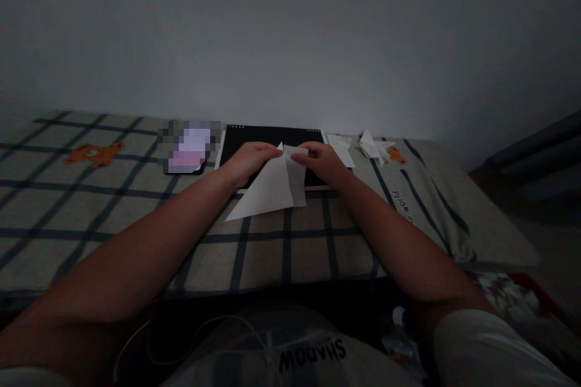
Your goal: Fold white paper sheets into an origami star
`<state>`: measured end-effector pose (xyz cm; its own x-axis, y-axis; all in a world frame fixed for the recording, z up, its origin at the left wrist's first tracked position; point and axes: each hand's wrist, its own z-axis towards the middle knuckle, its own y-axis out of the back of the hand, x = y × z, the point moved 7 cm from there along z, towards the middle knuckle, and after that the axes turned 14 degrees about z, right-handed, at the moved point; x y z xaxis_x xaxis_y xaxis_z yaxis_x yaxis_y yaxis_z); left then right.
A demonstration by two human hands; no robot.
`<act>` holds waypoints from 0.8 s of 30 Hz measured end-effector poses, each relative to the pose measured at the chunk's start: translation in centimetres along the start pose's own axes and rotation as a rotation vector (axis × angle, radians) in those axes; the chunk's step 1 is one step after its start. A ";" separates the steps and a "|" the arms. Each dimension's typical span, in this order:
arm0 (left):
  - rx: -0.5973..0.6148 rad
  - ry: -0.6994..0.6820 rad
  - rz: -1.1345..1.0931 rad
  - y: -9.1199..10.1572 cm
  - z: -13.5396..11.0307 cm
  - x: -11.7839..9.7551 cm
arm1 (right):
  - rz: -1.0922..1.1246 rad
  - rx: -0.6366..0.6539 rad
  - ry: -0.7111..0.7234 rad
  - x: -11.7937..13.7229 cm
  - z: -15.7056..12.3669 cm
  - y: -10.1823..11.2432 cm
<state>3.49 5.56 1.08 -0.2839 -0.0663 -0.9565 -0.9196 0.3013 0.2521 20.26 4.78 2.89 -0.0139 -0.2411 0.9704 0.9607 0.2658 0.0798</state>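
Between my hands is a white sheet of paper [272, 188], partly folded, with a crease running down from a pointed top. My left hand [252, 160] pinches it near that peak, thumb and fingers together. On the other side, my right hand [319, 161] grips the upper right edge between thumb and fingers. The lower left corner of the sheet sticks out toward me as a sharp point. Beneath the paper and hands lies a flat black board [267, 136] with a pale border, partly covered by them.
A phone [188, 148], its screen partly blurred, lies to the left. Right of the board are flat white papers [341, 151] and a folded paper piece [372, 148]. All rest on a checked cloth [136, 208] against a grey wall. A white cable [213, 319] hangs near my lap.
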 end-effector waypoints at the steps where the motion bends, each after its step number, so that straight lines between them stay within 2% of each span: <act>1: -0.003 -0.007 0.002 0.1 0.0 0.0 | 0.039 0.016 -0.019 -0.2 0.0 -0.1; 6: -0.029 -0.040 -0.052 0.8 0.0 -0.5 | 0.156 0.048 -0.086 -0.6 0.2 0.1; 9: 0.055 -0.049 -0.046 0.8 -0.3 -1.1 | 0.196 -0.020 -0.063 -0.3 0.2 0.9; 11: 0.065 -0.080 0.057 1.0 -0.7 -1.8 | 0.210 -0.087 -0.019 0.1 0.3 1.6; 13: -0.025 -0.183 0.212 1.7 -1.3 -3.1 | 0.186 -0.143 0.048 0.8 0.2 2.3; 15: -0.171 -0.337 0.385 2.6 -2.0 -4.8 | 0.130 -0.184 0.121 1.7 0.1 2.8; 17: -0.293 -0.506 0.587 3.1 -2.8 -6.4 | 0.060 -0.191 0.191 2.6 0.0 3.2; 18: -0.301 -0.589 0.705 3.0 -3.0 -6.9 | 0.021 -0.171 0.226 3.0 0.0 3.3; 21: -0.212 -0.766 0.977 2.1 -2.8 -6.7 | -0.140 -0.038 0.298 3.2 0.1 3.2; 24: -0.058 -0.839 1.094 1.3 -2.1 -5.3 | -0.350 0.091 0.329 2.0 0.5 2.9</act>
<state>3.20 4.29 6.78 -0.6342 0.7704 -0.0654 -0.3523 -0.2127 0.9114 22.91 5.51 5.16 -0.2291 -0.6085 0.7598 0.8859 0.1930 0.4218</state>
